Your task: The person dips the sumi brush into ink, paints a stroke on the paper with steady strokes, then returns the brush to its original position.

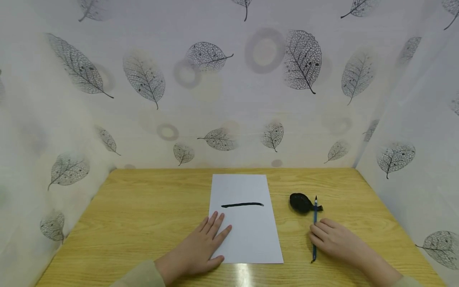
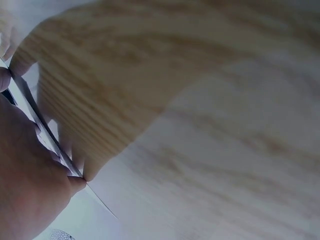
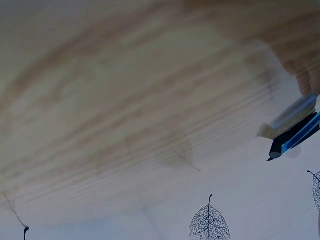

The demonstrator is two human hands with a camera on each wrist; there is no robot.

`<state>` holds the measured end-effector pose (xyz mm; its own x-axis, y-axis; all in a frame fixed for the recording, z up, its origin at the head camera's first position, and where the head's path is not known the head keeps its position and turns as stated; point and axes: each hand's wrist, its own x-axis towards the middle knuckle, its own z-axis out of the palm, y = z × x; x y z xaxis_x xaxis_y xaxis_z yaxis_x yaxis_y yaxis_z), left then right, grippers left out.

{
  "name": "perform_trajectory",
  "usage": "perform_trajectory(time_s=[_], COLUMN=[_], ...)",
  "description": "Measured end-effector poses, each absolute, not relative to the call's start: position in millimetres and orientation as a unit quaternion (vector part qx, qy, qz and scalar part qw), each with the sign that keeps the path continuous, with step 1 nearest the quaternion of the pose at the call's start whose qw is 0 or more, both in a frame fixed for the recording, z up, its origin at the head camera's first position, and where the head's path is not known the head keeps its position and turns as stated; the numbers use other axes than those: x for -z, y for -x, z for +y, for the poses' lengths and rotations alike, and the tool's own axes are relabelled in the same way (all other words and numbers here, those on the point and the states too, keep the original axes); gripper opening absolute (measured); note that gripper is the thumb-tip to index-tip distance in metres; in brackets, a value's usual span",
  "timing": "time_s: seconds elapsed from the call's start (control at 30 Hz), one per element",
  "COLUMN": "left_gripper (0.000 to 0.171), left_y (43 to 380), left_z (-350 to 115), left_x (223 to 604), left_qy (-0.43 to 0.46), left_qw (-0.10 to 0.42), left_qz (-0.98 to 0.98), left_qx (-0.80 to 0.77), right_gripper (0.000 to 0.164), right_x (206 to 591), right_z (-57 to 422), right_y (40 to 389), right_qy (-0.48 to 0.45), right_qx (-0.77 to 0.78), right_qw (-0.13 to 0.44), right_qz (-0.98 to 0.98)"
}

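Observation:
My left hand point(image 1: 204, 247) lies with its fingers spread on the lower left of a white sheet of paper point(image 1: 247, 235). A single black horizontal stroke point(image 1: 242, 205) crosses the sheet above the fingertips. In the left wrist view the hand point(image 2: 30, 175) rests along the paper's edge. At the right, the fingers of my right hand point(image 1: 337, 241) pinch the shaft of a blue writing brush point(image 1: 315, 217), its dark tip pointing away from me. The brush crosses the short handle of a black ink dish point(image 1: 300, 202). The right wrist view catches the brush's tail end point(image 3: 295, 137) at its right edge.
A wood-grain table point(image 1: 154, 207) carries everything. Pale cloth with a leaf print point(image 1: 222, 99) encloses it at the back and both sides. Light glares on the tabletop just below the paper.

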<state>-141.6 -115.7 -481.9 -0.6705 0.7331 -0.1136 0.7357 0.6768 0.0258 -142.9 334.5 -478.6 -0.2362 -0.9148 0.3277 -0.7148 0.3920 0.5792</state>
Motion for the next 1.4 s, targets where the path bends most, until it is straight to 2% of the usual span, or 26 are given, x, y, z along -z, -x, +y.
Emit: perform_trajectory(time_s=[0.4, 0.73, 0.97, 1.07, 1.4], left_gripper=[0.076, 0.073, 0.071, 0.068, 0.061], left_y=[141.5, 141.1, 144.1, 146.0, 154.2], left_z=[-116.2, -117.5, -116.6, -116.7, -129.7], left_x=[480.9, 481.8, 484.1, 484.5, 477.9], left_qy=[-0.402, -0.419, -0.410, -0.413, -0.437], left_qw=[0.067, 0.036, 0.051, 0.038, -0.053], left_qz=[0.913, 0.907, 0.911, 0.910, 0.897], left_qx=[0.006, 0.001, 0.016, 0.018, 0.043], right_gripper=[0.062, 0.063, 0.063, 0.064, 0.061], right_x=[479.0, 479.0, 478.6, 476.3, 462.5], right_z=[335.1, 337.1, 338.5, 338.3, 331.3], right_y=[142.4, 141.9, 140.7, 139.9, 141.2], right_qy=[-0.530, -0.529, -0.524, -0.519, -0.512], right_qx=[0.153, 0.163, 0.167, 0.168, 0.160], right_qw=[0.311, 0.311, 0.308, 0.306, 0.335], right_qz=[-0.774, -0.773, -0.777, -0.780, -0.775])
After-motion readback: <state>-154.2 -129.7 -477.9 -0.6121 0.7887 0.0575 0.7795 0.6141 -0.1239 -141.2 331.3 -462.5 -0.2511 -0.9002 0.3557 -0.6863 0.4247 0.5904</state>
